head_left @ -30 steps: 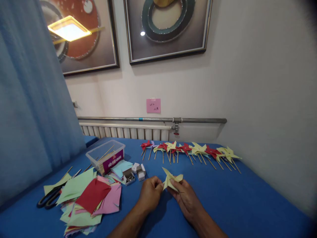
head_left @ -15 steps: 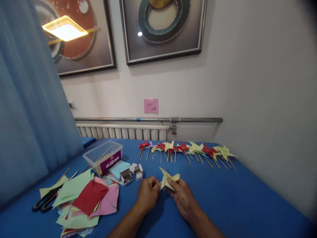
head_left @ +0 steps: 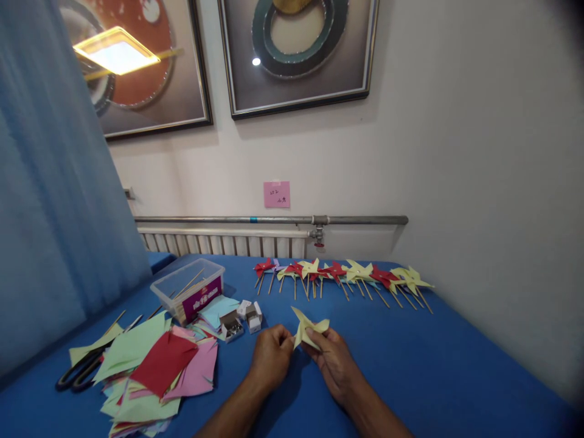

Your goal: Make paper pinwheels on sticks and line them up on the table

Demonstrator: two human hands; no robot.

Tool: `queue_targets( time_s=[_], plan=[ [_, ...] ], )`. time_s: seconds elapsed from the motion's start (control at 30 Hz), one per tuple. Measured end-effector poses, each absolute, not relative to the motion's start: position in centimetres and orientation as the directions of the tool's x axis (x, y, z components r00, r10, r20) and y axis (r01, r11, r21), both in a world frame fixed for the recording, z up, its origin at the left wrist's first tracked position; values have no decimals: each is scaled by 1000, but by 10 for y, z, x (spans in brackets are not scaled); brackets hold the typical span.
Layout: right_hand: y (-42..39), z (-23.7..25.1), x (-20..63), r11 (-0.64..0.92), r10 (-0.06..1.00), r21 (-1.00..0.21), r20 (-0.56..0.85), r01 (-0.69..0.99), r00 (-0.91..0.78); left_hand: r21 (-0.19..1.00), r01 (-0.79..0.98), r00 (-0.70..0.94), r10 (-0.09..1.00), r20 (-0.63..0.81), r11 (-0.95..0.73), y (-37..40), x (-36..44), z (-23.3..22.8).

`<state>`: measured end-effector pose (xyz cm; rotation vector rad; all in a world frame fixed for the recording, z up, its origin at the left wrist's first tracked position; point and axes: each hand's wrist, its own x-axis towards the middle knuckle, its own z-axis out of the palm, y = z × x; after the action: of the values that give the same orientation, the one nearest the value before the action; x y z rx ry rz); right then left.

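Observation:
My right hand (head_left: 335, 362) grips a pale yellow paper pinwheel (head_left: 305, 328), its thumb pressed on the folded paper and its fingers behind. The pinwheel's blades point up and to the sides, with no stick showing on it. Close at its left edge is my left hand (head_left: 272, 354), fingers curled and pinched together. What they hold, if anything, is hidden. Two small open boxes stand beyond my left hand: one box (head_left: 232, 326) contains small shiny metal pieces, and the other box (head_left: 253, 319) sits beside it.
A heap of cut paper squares (head_left: 164, 365) lies left, beside black-handled scissors (head_left: 82, 368). Behind it, a clear plastic box (head_left: 187, 292) holds wooden sticks. Several red and yellow pinwheels on sticks (head_left: 335, 272) line the far side of the blue table (head_left: 410, 371). A blue curtain (head_left: 55, 182) hangs left.
The whole view has shifted very slightly. Both hands and the yellow pinwheel keep nearly the same pose.

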<state>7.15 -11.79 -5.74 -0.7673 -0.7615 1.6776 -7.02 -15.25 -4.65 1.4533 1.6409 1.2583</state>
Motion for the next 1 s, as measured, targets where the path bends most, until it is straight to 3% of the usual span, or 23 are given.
queue_targets(
  time_s=[1.0],
  plan=[
    [-118,-56,72,-212,970,-800,-103,-561,-219,937,350,-196,978,74,-1,-151,-73,-46]
  ],
)
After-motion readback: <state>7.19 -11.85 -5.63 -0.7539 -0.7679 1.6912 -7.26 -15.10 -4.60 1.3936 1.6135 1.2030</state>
